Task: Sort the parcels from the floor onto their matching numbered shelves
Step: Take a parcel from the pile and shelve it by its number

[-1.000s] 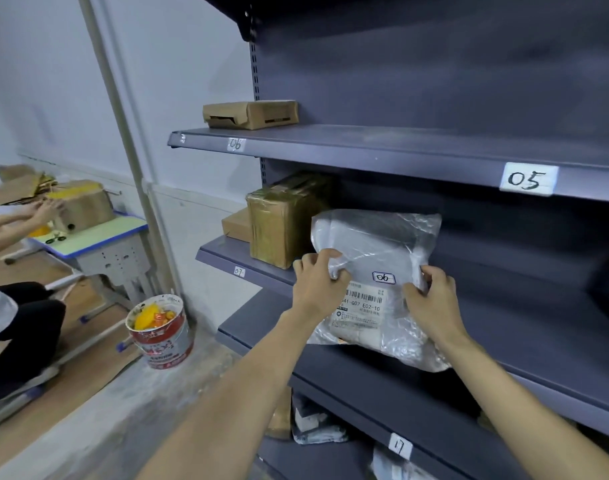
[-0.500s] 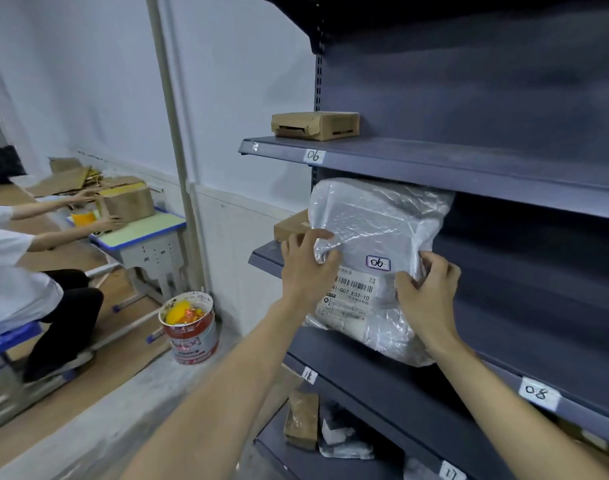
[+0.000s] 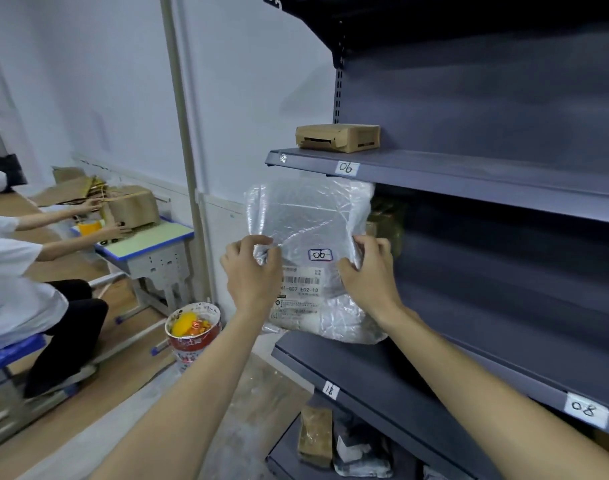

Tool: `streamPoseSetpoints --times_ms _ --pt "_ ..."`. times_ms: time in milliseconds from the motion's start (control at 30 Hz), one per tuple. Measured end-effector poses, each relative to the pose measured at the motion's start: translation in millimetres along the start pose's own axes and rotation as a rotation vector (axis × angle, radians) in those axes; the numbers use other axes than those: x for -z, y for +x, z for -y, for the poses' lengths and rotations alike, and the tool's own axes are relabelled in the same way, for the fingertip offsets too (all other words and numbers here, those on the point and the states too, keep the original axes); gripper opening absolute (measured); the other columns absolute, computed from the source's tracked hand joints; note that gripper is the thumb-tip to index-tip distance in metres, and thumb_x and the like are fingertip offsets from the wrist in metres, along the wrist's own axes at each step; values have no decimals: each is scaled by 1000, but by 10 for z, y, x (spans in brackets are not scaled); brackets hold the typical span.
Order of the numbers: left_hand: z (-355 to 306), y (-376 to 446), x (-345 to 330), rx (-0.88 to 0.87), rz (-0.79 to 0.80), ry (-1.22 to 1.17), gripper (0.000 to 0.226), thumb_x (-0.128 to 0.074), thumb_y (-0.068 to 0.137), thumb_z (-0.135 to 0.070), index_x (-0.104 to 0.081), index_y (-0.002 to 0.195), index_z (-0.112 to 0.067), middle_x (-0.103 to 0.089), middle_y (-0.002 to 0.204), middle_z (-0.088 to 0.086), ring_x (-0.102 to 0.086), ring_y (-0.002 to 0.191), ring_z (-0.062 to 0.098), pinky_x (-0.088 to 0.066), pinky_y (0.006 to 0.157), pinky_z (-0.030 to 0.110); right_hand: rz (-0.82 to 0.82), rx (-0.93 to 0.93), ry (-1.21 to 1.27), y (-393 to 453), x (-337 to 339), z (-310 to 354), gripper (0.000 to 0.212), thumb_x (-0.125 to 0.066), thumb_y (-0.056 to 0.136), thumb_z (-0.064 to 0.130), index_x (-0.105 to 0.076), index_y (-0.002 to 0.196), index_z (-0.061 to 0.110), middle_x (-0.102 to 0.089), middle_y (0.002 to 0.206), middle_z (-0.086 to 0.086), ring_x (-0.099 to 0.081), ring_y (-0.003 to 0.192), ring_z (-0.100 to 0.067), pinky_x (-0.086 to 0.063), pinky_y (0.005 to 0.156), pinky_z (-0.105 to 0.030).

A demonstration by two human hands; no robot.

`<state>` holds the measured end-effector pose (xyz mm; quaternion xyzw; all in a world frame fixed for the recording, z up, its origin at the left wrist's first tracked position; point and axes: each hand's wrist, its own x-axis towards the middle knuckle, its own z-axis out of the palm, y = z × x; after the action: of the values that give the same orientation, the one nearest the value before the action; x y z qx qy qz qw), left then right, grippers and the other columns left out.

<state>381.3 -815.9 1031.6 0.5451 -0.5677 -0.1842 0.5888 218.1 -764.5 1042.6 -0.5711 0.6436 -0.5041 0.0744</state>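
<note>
Shelving unit, dark grey steel, fills the right of the view. Handwritten tags on the shelf lips: "06" tag on the upper shelf, "18" and "08" on a lower one.

Progress, judged from how things lie: sorting is partway. A flat cardboard box already sits on the 06 shelf. More parcels lie on the bottom level, a brown one and a grey one. The floor pile is not in view, so what remains cannot be counted.

Parcel in hand: clear plastic mailer bag, held in the air just off the unit's left front corner, below the lip of the 06 shelf and above the shelf beneath. Its own marker label reads "06", matching the tag above. It is not yet on its shelf; a lift up and over the lip looks like what is left.

Orientation: bag stands roughly upright, long axis near vertical, printed face and shipping label towards the camera, text right way up, top edge pointing at the 06 shelf.

Left hand pinches the bag's left edge. Right hand grips the right edge, fingers curled round the plastic.
</note>
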Motion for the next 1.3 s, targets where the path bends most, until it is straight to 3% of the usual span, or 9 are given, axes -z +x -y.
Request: streamPoseSetpoints --times_ms 133,333,533,633,733,867,1033,1167,1300 --pt "166 248 373 53 -127 8 10 -58 89 -28 -63 98 -27 -49 116 -3 -34 110 8 -30 85 32 83 62 2 98 -378 349 39 -60 91 22 -49 128 14 -36 123 1 -41 109 -14 -31 88 -20" --pt "225 555 648 83 -215 -82 11 -56 88 -24 -64 96 -23 -51 116 -3 -33 106 5 -25 84 26 115 152 59 229 -636 702 48 -58 93 25 -43 138 18 -31 122 6 -37 121 -14 -30 96 -23" --pt "-76 895 246 -75 -52 -221 6 -57 86 -29 -61 90 -32 -65 107 -2 -53 111 21 -43 90 35 -5 122 68 616 -209 705 51 -59 93 21 -43 142 19 -32 135 4 -37 128 -14 -29 102 -21" --pt "-383 1095 -41 -115 59 -301 4 -58 82 -33 -61 83 -34 -68 84 4 -64 86 32 -52 79 45 -85 97 19 907 136 664 50 -57 93 22 -43 141 18 -34 131 7 -39 126 -15 -34 107 -28" --pt "-720 1347 -368 -188 222 -302 11 -53 80 -36 -62 87 -33 -67 88 11 -63 85 30 -51 71 37 -151 72 -33 1265 464 625 48 -57 88 24 -50 136 17 -41 133 0 -43 124 -19 -37 109 -39" --pt "-1142 1800 -807 -314 375 -147 28 -45 75 -50 -63 94 -40 -65 90 -2 -57 100 25 -51 81 39 -188 -42 6 1761 802 579 49 -56 85 34 -51 131 19 -55 123 -1 -59 101 -17 -50 81 -32" --pt "-1526 2262 -1340 -445 610 192 45 -34 75 -71 -58 111 -57 -61 124 -2 -52 120 24 -43 103 45 -210 -169 -78 2351 1190 382 11 -58 92 28 -52 88 20 -51 72 5 -46 50 -4 -33 38 -16" --pt "-1726 2298 -1759 -619 737 345 47 -29 96 -60 -53 134 -46 -56 137 3 -30 136 31 -28 110 44 -145 -336 -237 2552 1388 147 37 -63 89 43 -57 112 15 -64 108 -7 -58 82 -18 -40 62 -27" --pt "-1675 2335 -1993 -679 796 414 46 -30 98 -61 -66 121 -42 -63 126 2 -31 134 32 -21 113 44 -148 -380 -288 2570 1418 -65 47 -60 92 45 -56 123 10 -59 114 -2 -55 97 -20 -38 78 -30"
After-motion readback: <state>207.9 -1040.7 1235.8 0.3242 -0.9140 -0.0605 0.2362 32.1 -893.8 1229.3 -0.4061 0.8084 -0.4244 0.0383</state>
